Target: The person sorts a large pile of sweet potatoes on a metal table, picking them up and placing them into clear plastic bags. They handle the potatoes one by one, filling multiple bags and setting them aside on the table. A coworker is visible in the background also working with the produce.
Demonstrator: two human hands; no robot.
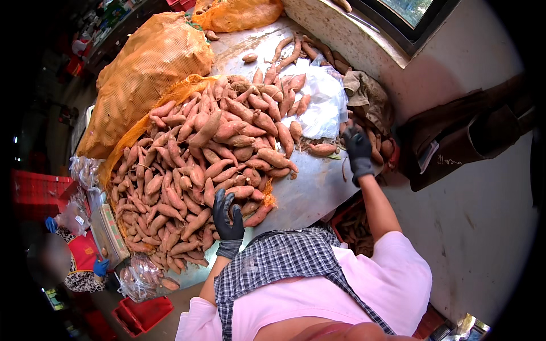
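A large heap of sweet potatoes (183, 170) covers the left and middle of a metal table (311, 187). My left hand (228, 217), in a dark glove, rests at the heap's near edge with its fingers apart and nothing held. My right hand (358, 147), gloved too, reaches out over the table's right side, beside more sweet potatoes (375, 145) by the wall. Its fingertips are partly hard to make out, so whether they hold anything cannot be told. White plastic bags (322, 102) lie just beyond it, and a single sweet potato (323, 149) lies to its left.
Full orange mesh sacks (149, 72) stand at the far left. A brown cloth (362, 91) lies by the wall. Bagged sweet potatoes (140, 277) and a scale (108, 234) are at the left edge, near another person (83, 255). A red crate (143, 315) is below.
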